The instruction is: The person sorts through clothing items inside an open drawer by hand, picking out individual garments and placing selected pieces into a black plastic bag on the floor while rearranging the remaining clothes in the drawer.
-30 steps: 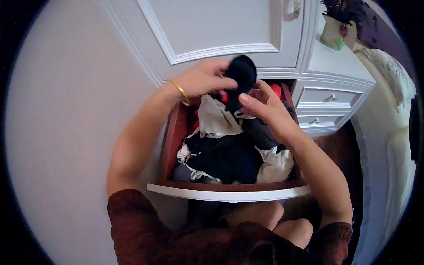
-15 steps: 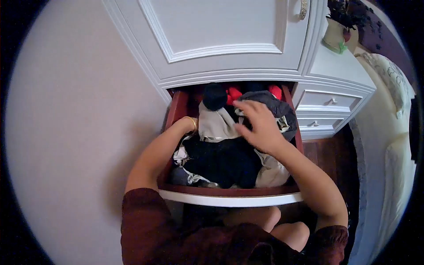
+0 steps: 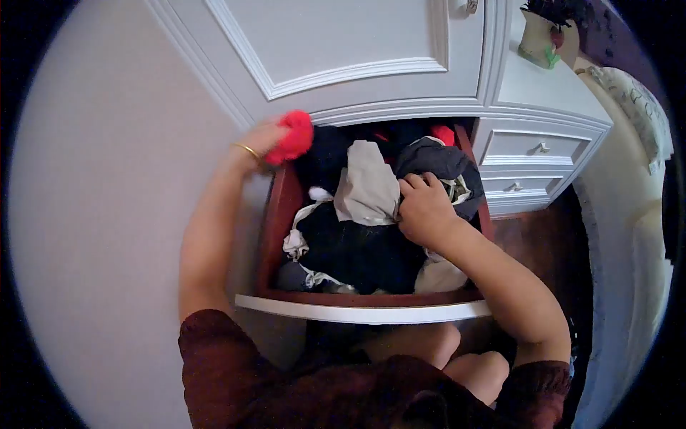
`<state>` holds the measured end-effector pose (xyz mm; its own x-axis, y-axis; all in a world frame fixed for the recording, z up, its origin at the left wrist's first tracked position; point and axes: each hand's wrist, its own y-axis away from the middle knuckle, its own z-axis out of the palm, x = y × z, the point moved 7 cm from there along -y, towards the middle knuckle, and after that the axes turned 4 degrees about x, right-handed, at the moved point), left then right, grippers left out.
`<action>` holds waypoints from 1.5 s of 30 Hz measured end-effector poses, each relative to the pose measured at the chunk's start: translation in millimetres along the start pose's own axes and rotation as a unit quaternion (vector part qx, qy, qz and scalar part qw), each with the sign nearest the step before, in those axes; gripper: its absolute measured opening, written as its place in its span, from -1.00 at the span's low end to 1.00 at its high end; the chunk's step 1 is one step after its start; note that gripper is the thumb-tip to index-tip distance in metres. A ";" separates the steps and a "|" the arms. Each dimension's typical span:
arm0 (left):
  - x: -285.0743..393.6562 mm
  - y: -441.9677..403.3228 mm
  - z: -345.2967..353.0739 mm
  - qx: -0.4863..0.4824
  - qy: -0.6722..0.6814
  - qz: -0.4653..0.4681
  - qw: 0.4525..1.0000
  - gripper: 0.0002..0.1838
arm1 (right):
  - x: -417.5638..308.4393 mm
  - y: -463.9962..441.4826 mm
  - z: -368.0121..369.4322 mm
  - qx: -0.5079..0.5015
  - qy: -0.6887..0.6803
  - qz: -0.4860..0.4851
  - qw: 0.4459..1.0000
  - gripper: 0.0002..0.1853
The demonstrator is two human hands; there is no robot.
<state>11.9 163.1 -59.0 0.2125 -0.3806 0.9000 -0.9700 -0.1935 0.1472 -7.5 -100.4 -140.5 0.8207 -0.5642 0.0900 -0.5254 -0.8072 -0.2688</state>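
Note:
My left hand (image 3: 263, 139) is closed around a bunched red cloth (image 3: 294, 136), held up over the drawer's back left corner by the cabinet. My right hand (image 3: 429, 207) is inside the drawer (image 3: 270, 243), its fingers curled at the right edge of a folded beige cloth (image 3: 369, 187); the fingertips are partly hidden. Around it lie a dark grey garment (image 3: 432, 163) on the right and a large black garment (image 3: 364, 250) in front. More black cloth (image 3: 321, 159) fills the back left, and another red piece (image 3: 443, 134) shows in the back right corner.
The pulled-out drawer has a white front edge (image 3: 371, 312) close to my knees (image 3: 479, 375). A white cabinet door (image 3: 343, 43) rises behind it. On the right stands a white nightstand (image 3: 536, 154) with a vase (image 3: 547, 43), beside a bed (image 3: 629, 236). A wall (image 3: 107, 214) borders the left.
My left hand has come up out of the drawer to the upper left with the red cloth. My right hand has lowered and its fingers have curled at the beige cloth, which has shifted right.

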 end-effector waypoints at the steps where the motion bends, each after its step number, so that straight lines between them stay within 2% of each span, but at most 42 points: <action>1: 29.3 9.2 -11.9 0.014 -0.019 0.075 0.997 -0.73 | -2.3 0.2 -0.9 -0.017 0.004 0.006 1.000 -0.73; 2: 37.2 15.1 -32.8 0.044 -0.008 0.033 0.998 -0.72 | -4.8 1.0 -1.4 -0.014 0.010 -0.001 1.000 -0.74; 4: 46.1 24.0 -50.5 0.052 0.155 0.091 0.982 -0.68 | -7.0 2.3 -3.2 -0.004 0.027 -0.014 1.000 -0.77; 7: 56.5 38.0 -47.7 0.026 0.268 0.138 0.953 -0.54 | -6.8 14.4 -18.2 0.088 0.018 -0.045 0.995 -0.76; 8: 62.1 37.3 -36.4 -0.073 0.309 0.160 0.935 -0.51 | -2.2 15.2 -22.2 0.109 -0.035 -0.036 0.993 -0.76; 10: 71.4 40.1 -13.9 -0.270 0.380 0.191 0.864 -0.45 | 3.4 12.6 -45.1 0.146 -0.143 -0.016 0.979 -0.75; 11: 76.4 40.4 -0.1 -0.349 0.416 0.177 0.821 -0.35 | 19.0 4.3 -44.2 0.031 -0.294 0.083 0.952 -0.71; 12: 77.2 36.3 6.4 -0.345 0.433 0.170 0.815 -0.35 | 27.3 4.5 -54.4 0.076 -0.383 0.123 0.912 -0.57; 14: 76.0 29.4 18.5 -0.333 0.467 0.154 0.805 -0.36 | 30.6 -2.2 -62.4 0.172 -0.614 0.065 0.768 -0.32; 15: 86.0 32.4 38.7 -0.386 0.496 0.141 0.765 -0.39 | 24.0 -1.8 -67.1 0.109 -0.695 0.055 0.708 -0.22; 16: 91.4 32.6 50.6 -0.336 0.496 0.139 0.788 -0.40 | 15.8 1.2 -78.3 0.045 -0.767 0.044 0.638 -0.11; 17: 95.6 37.6 60.8 -0.285 0.495 0.137 0.810 -0.42 | 5.3 3.9 -91.0 -0.004 -0.817 -0.009 0.576 -0.07; 18: 96.4 37.1 66.5 -0.232 0.492 0.134 0.828 -0.43 | 2.9 5.5 -92.2 -0.015 -0.855 -0.010 0.518 -0.10; 20: 103.8 36.2 87.1 -0.326 0.449 0.154 0.818 -0.45 | -2.9 8.7 -93.9 -0.038 -0.919 -0.014 0.393 -0.17; 21: 103.8 30.6 89.7 -0.318 0.434 0.156 0.829 -0.45 | -8.2 8.5 -106.0 -0.062 -0.948 -0.037 0.309 -0.37; 24: 108.7 29.1 94.9 -0.339 0.358 0.149 0.857 -0.42 | 7.3 2.8 -89.7 -0.027 -0.939 0.051 0.339 -0.45; 25: 109.6 31.1 96.5 -0.353 0.328 0.143 0.865 -0.40 | 15.1 0.6 -72.8 -0.021 -0.951 0.097 0.292 -0.47; 26: 101.0 21.4 88.9 -0.269 0.308 0.136 0.902 -0.42 | 24.3 -0.7 -63.6 -0.025 -0.960 0.110 0.255 -0.49; 28: 83.7 11.2 71.3 -0.092 0.259 0.121 0.954 -0.46 | 45.7 -0.3 -57.3 0.049 -0.949 0.141 0.278 -0.49; 29: 85.9 10.9 74.2 -0.117 0.249 0.139 0.951 -0.53 | 53.4 3.9 -51.2 0.045 -0.947 0.183 0.262 -0.46; 30: 84.8 8.3 67.8 -0.087 0.203 0.149 0.964 -0.57 | 63.2 8.0 -50.5 0.080 -0.930 0.212 0.288 -0.42; 32: 81.9 2.1 53.2 -0.028 0.112 0.169 0.979 -0.64 | 74.6 9.4 -49.6 0.104 -0.930 0.214 0.279 -0.39; 33: 89.9 6.9 49.9 -0.004 0.055 0.180 0.982 -0.71 | 73.4 6.5 -52.4 0.083 -0.944 0.178 0.264 -0.38; 36: 116.6 21.8 56.0 0.057 -0.023 0.260 0.964 -0.75 | 74.4 9.1 -67.8 0.045 -0.968 0.084 0.233 -0.37; 37: 117.4 20.7 56.7 0.066 -0.012 0.262 0.963 -0.75 | 72.5 8.6 -78.9 0.043 -0.970 0.055 0.233 -0.37; 39: 126.2 31.1 68.7 0.038 -0.097 0.240 0.965 -0.76 | 73.2 12.4 -98.3 0.024 -0.972 0.003 0.232 -0.40; 42: 127.0 36.6 79.1 0.032 -0.230 0.231 0.945 -0.74 | 100.0 34.3 -106.9 0.056 -0.905 0.179 0.381 -0.40; 43: 124.5 36.1 83.6 0.031 -0.272 0.230 0.934 -0.73 | 125.0 48.9 -108.6 0.099 -0.776 0.245 0.572 -0.38; 44: 127.7 40.1 89.3 0.039 -0.285 0.256 0.923 -0.72 | 148.5 66.4 -118.8 0.098 -0.636 0.253 0.723 -0.37; 45: 133.7 47.4 96.9 0.043 -0.295 0.282 0.912 -0.72 | 169.4 88.4 -133.4 0.146 -0.544 0.264 0.783 -0.39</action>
<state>5.8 15.4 28.5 -0.2665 -0.8563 0.4424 -0.9373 0.1233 -0.3259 55.2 -290.4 -21.0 0.2964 -0.1959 -0.9348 -0.9123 -0.3477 -0.2164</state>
